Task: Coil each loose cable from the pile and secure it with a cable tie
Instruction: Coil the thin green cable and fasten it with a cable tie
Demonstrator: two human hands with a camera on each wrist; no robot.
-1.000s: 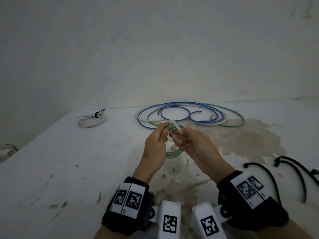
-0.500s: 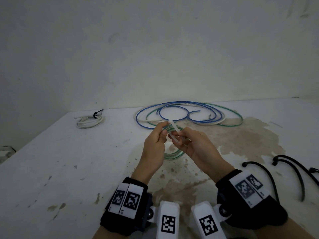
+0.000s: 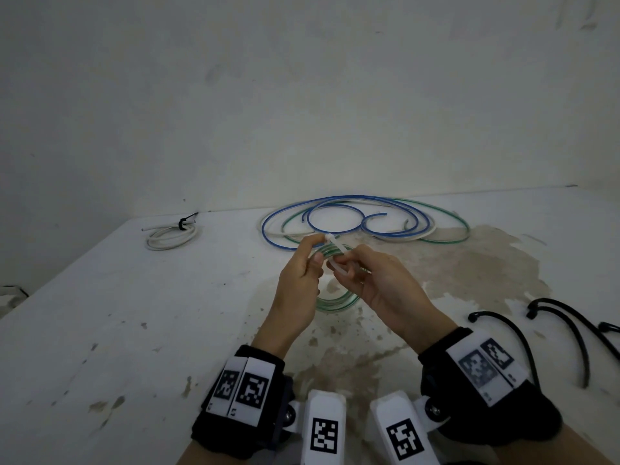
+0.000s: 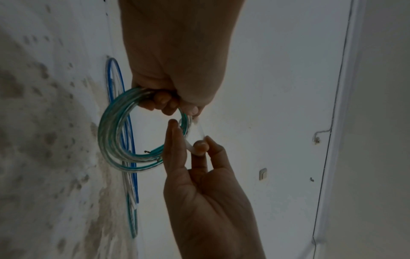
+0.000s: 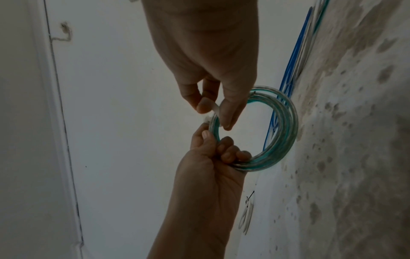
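Key relation: white cable tie (image 3: 336, 260) running on a slant, head end up toward 11 o'clock near the left thumb, tail down toward 5 o'clock at the right fingers; lying between both hands, touching each.
Green coil (image 4: 117, 133): hanging upright off the table (image 3: 134, 313), looping down toward 6 o'clock below the hands; tie crossing its top strands.
Left hand (image 3: 298, 280): curling around the coil's bundled strands, thumb pinching at the tie's head.
Right hand (image 3: 379, 286): pinching the tie's tail between thumb and fingers; nearer the free end, so likely doing the threading.
Step, judging: closing the tie around the coil; not yet cinched.
Loose pile (image 3: 362, 219): waiting at 12 o'clock.
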